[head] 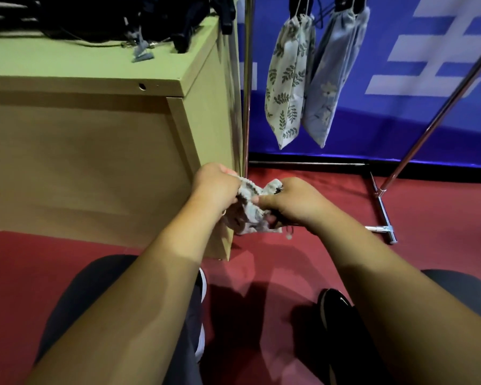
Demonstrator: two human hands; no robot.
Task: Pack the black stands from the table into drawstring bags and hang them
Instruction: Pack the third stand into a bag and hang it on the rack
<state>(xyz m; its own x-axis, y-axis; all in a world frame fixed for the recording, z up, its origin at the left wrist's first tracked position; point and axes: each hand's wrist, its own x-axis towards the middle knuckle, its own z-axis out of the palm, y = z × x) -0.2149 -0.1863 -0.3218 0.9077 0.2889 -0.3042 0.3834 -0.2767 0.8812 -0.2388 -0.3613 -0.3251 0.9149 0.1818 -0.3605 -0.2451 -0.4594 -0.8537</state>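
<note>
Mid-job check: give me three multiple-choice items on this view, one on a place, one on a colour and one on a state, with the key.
1. Where do the black stands lie?
A. on the table
B. in a box
C. on a chair

2. What colour is the floor?
A. green
B. red
C. grey

3. How is the drawstring bag held?
A. crumpled, gripped by both hands
B. lying flat, let go
C. pinched by one hand only

Key: 1 A, the stands sit at the back of the table top. 2 B, the floor is red all around the feet. 3 A, the left hand and the right hand both curl round the bunched cloth.
</note>
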